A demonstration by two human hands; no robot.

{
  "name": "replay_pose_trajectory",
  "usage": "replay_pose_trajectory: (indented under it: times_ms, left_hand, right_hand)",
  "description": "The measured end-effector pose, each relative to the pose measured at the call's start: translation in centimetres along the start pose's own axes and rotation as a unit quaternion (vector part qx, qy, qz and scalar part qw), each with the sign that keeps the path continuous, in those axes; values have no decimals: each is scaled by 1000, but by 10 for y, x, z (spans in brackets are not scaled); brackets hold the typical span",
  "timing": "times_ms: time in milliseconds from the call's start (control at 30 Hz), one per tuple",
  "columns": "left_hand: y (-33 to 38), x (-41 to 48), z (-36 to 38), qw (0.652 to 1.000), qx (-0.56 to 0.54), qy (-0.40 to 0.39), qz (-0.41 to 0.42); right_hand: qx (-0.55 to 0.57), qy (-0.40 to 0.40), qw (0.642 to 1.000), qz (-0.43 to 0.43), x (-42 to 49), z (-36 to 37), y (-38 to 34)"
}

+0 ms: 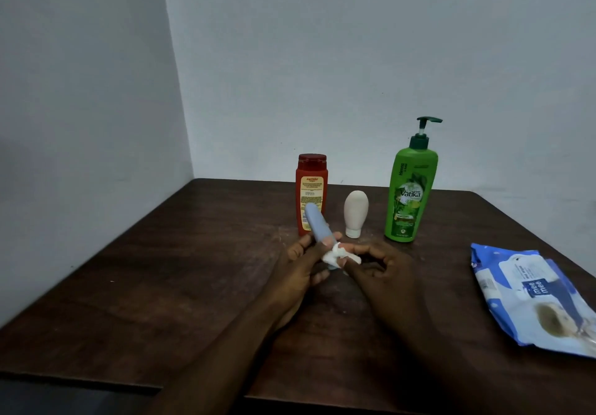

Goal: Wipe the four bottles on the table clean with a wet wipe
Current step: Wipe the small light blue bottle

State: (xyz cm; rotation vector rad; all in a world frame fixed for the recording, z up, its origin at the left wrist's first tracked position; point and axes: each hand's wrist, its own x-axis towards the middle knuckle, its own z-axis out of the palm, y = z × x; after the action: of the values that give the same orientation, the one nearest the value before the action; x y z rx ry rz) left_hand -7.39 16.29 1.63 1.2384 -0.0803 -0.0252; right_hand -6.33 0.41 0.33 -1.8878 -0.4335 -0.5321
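Left hand [300,273] is gripping the blue bottle [314,221]; right hand [383,269] is pinching the wipe [335,255]. Three bottles [355,211] at centre are probably waiting.

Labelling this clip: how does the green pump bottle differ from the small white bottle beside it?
The green pump bottle is much taller than the white bottle. The green one carries a pump on top; the white one stands on its cap. The green one is printed; the white one plain. Both stand on the table.
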Motion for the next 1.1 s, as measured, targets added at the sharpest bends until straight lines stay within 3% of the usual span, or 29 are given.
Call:
replay_pose_trajectory:
  times_ms: [167, 267, 333, 433, 533, 600, 700, 900, 1000, 1100]
  left_hand:
    - [-1, 0, 1, 999, -38, -21, -10]
    - [-1, -1, 0, 998, -60, -23, -14]
    - [0, -1, -1, 998, -65, -18, -13]
    - [0, 0, -2, 998, -62, -8, -5]
    - [1, -1, -1, 997, -71, -11, 2]
    - [2, -2, -1, 998, -63, -11, 3]
    - [3, -2, 0, 998, -60, -10, 8]
    - [5, -4, 2, 997, -79, -7, 12]
    - [6, -4, 2, 996, -91, -2, 7]
    - [8, -4, 1, 996, -85, 6, 4]
  right_hand:
    - [116, -12, 987, 109, 8, -4, 3]
    - [124, -11, 985, 116, 7, -6, 1]
    - [76, -7, 994, 76, 4, -7, -3]
    - [-25, 8, 998, -52, -2, -6, -8]
    - [-50, 16, 992, -113, -6, -4, -8]
    - [-30, 29, 995, -95, -4, -4, -7]
    - [44, 24, 999, 9, 0, -6, -5]
    - [179, 5, 973, 142, 8, -6, 1]
    - [141, -7, 983, 119, 4, -7, -2]
    - [54, -5, 998, 24, 0, -9, -8]
